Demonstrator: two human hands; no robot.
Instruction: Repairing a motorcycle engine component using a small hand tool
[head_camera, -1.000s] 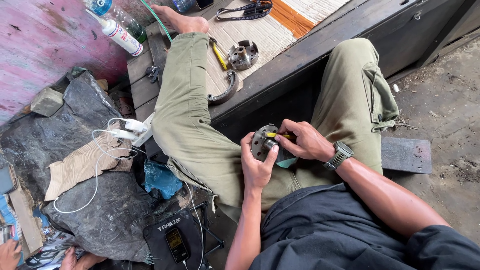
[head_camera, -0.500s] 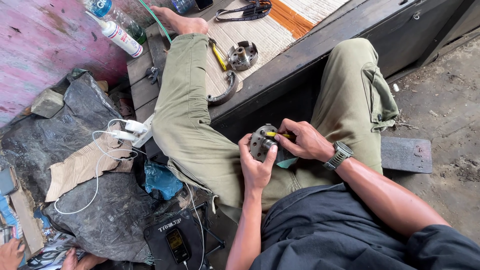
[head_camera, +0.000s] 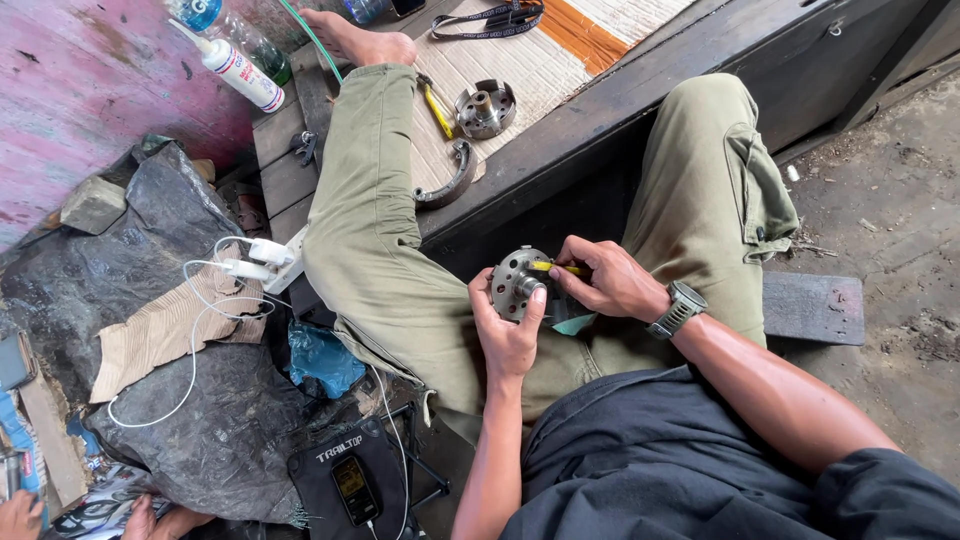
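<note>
My left hand (head_camera: 508, 332) grips a round grey metal disc with holes (head_camera: 514, 281), held upright in front of my lap. My right hand (head_camera: 608, 281), with a watch on the wrist, pinches a thin yellow-handled tool (head_camera: 556, 267) whose tip rests against the disc's centre. A bit of teal cloth (head_camera: 574, 323) shows under my right hand. I sit with my olive-trousered legs spread, the left one stretched out onto a wooden platform.
On the woven mat (head_camera: 520, 65) lie a round metal hub (head_camera: 485, 108), a curved brake shoe (head_camera: 452, 182) and a yellow-handled tool (head_camera: 436, 108). Bottles (head_camera: 240, 70) stand by the pink wall. A white charger and cable (head_camera: 255, 262), black plastic sheeting, a phone (head_camera: 355, 488) on a dark bag, and another person's hands (head_camera: 150, 518) lie at the left.
</note>
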